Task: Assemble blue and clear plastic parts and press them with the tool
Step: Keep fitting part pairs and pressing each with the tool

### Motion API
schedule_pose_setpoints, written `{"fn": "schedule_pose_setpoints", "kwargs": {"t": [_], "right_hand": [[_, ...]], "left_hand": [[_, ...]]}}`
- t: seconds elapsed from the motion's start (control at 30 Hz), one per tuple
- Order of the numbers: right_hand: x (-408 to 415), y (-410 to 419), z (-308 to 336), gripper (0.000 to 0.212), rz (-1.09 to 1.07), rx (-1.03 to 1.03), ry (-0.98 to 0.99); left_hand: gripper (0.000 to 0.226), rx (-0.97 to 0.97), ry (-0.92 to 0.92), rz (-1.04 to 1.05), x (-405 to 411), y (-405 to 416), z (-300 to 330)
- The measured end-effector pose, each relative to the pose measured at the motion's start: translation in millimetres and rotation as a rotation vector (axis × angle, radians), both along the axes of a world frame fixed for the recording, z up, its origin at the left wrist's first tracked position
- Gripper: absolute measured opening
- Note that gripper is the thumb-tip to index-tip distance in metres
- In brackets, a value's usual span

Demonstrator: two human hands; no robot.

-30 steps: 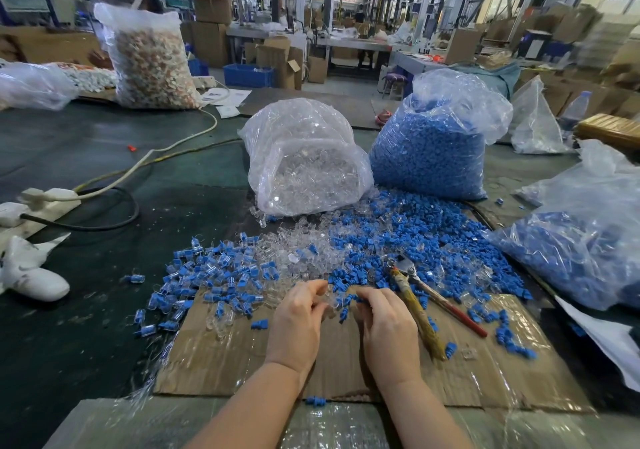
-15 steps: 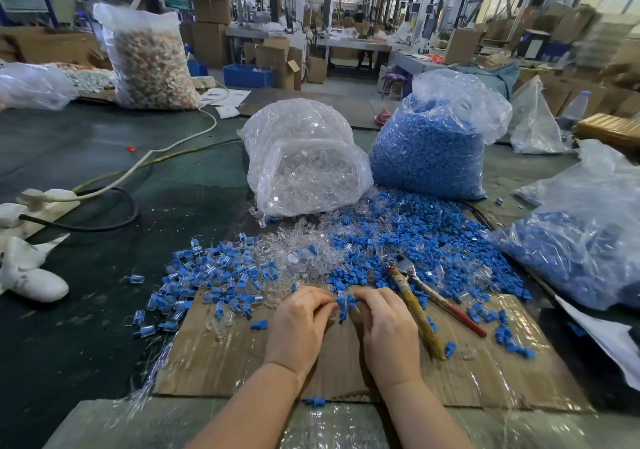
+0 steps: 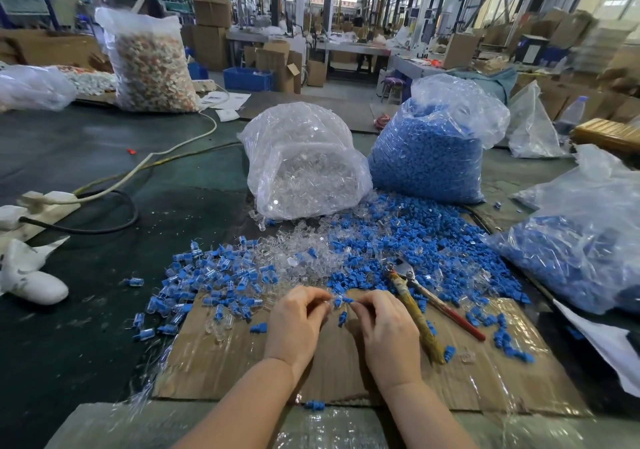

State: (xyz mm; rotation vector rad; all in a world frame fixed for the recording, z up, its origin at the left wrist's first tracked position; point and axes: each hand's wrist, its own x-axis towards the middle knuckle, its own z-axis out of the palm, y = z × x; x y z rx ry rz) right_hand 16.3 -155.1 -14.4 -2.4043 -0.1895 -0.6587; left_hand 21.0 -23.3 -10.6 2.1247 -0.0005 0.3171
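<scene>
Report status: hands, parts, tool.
Left hand and right hand pinching small blue and clear plastic parts together. Red-handled pliers idle on cardboard. Nothing blocking.

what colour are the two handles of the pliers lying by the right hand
One handle of the pliers is red; the other is wrapped in worn yellowish-brown tape. Head view.

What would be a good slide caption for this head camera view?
Left hand and right hand join small blue and clear parts over cardboard, pliers lying beside them.
</scene>
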Motion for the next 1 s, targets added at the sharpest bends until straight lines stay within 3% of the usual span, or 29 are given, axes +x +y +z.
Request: {"fn": "schedule_pose_setpoints", "kwargs": {"t": [0.27,0.5,0.83,1.0], "right_hand": [[-5,10,9,0.008,0.087,0.016,0.074],[-5,10,14,0.011,0.04,-0.038,0.107],[-4,13,18,0.015,-0.005,-0.037,0.168],[-3,13,24,0.019,-0.003,0.007,0.181]], "left_hand": [[0.018,-0.261,0.15,0.001,1,0,10],[0.017,-0.426,0.186,0.026,-4,-4,14],[0.013,-0.39,0.205,0.012,-6,-9,20],[0.013,-0.485,0.25,0.007,-6,-9,25]]}}
